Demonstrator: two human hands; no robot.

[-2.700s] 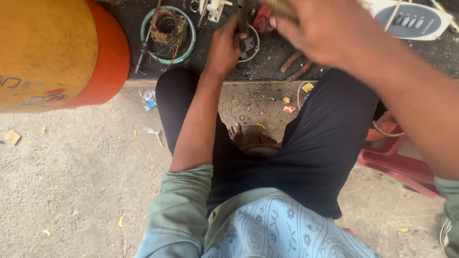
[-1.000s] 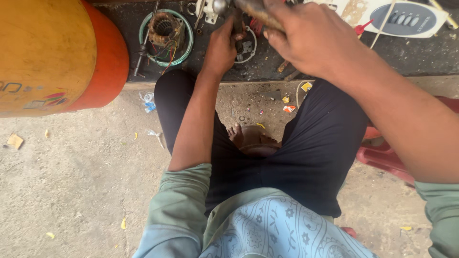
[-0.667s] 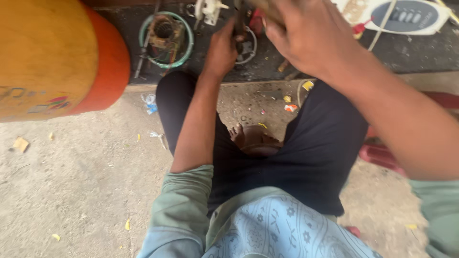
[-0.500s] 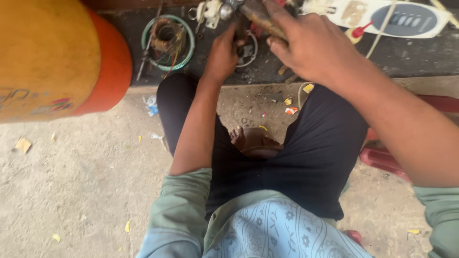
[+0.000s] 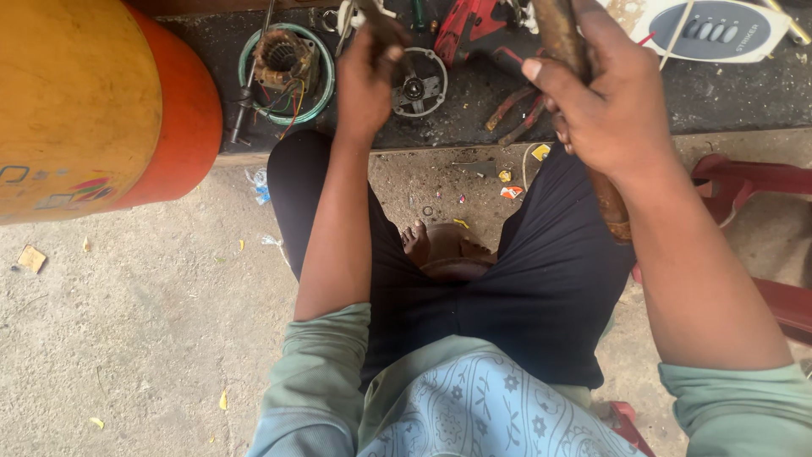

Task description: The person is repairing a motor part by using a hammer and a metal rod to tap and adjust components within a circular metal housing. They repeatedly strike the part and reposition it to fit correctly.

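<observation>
My left hand [image 5: 370,76] reaches out over a dark low bench [image 5: 474,127] and grips a thin metal tool that points up toward the top edge of the view. Just right of that hand lies a round metal motor end plate [image 5: 420,82]. My right hand [image 5: 600,101] is closed around a brown wooden handle [image 5: 611,199] that runs down past my wrist; its upper end goes out of view. I sit with dark trousers, and my bare foot [image 5: 440,245] rests on the ground between my knees.
A large orange and yellow cylinder [image 5: 93,101] fills the upper left. On the bench lie a green-ringed motor winding [image 5: 283,63], a red power tool [image 5: 474,30], pliers [image 5: 512,110] and a white appliance [image 5: 719,30]. A red plastic stool [image 5: 761,182] stands at right.
The view has shifted, so the bench shows more fully. My right hand has moved right and lower with the wooden handle. My left hand stays on the tool by the round plate.
</observation>
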